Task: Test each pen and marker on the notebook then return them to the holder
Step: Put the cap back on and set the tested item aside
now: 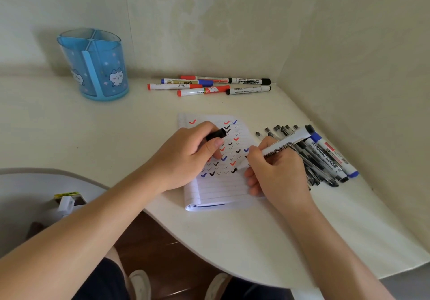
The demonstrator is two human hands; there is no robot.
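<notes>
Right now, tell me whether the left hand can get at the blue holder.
Probably yes: nothing stands on the table between the left hand and the holder. But it grips a black cap, so it would arrive occupied.

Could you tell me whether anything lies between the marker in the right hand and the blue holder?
Only the left hand, holding the cap, sits beside the marker on that side. Beyond it, nothing visible lies on the way to the holder.

holder point(97, 67) path open, markers point(209, 85) rightward
</notes>
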